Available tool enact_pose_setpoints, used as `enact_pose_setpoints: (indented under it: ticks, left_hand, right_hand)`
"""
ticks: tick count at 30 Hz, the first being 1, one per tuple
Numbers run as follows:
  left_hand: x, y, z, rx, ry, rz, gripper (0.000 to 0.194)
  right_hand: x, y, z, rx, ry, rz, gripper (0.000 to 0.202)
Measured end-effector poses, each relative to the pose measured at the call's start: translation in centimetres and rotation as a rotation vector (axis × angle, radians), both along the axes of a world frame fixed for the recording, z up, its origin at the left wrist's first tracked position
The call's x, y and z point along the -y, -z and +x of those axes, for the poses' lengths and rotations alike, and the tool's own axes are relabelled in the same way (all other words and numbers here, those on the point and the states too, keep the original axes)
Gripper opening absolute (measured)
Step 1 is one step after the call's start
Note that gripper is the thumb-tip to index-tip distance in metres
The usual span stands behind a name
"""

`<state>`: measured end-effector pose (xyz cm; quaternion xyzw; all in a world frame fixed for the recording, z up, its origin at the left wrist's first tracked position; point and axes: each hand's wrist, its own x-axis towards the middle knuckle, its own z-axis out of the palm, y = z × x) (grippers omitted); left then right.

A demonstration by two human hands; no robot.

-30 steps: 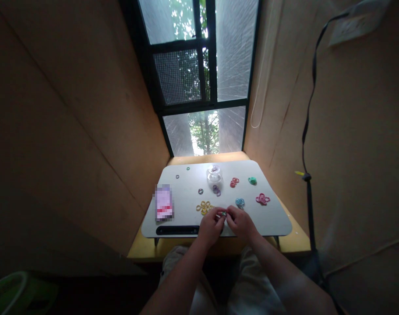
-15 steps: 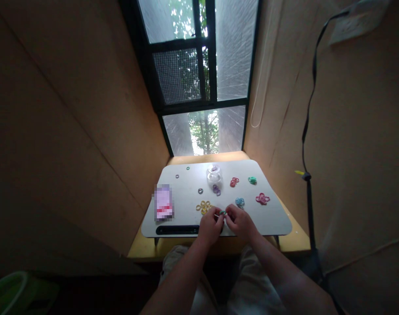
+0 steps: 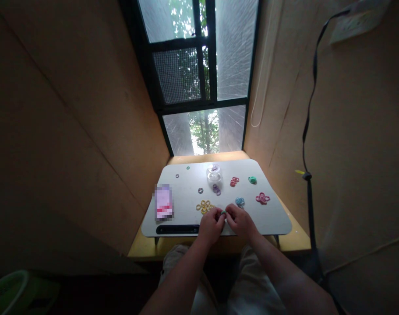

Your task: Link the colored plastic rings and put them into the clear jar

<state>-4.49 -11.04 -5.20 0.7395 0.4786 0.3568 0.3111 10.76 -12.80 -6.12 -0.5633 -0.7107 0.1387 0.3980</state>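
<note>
My left hand (image 3: 211,225) and my right hand (image 3: 239,222) meet near the front edge of the white lap table. Between their fingertips is a small green hair tie (image 3: 223,212), pinched from both sides and partly hidden. Just beyond my left hand lies a pile of yellow hair ties (image 3: 204,206). Blue hair ties (image 3: 240,201) sit close behind my right hand. Farther back are purple ties (image 3: 216,189), a single dark tie (image 3: 200,190) and red ties (image 3: 234,181). To the right are pink ties (image 3: 263,198) and green ties (image 3: 252,180).
A clear round jar (image 3: 214,176) stands at the back middle of the table (image 3: 182,205). A pixelated purple-pink packet (image 3: 164,202) lies at left, above a black slot (image 3: 176,229). Two loose ties lie at back left. A black cable (image 3: 309,205) hangs at right.
My fingertips have shifted slightly around the green hair tie, so less of it shows now. The piles on the table look the same.
</note>
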Motion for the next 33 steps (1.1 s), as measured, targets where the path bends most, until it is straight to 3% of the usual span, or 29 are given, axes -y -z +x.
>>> enact_pose_setpoints:
  ticks: [12, 33]
  left_hand:
    - [0.02, 0.00, -0.02, -0.050, 0.011, 0.021, 0.014]
    - [0.27, -0.07, 0.03, -0.056, -0.007, 0.030, 0.013]
  right_hand:
    - [-0.06, -0.04, 0.08, -0.025, -0.043, 0.011, 0.011]
    - [-0.05, -0.09, -0.03, 0.007, 0.012, 0.002, 0.010]
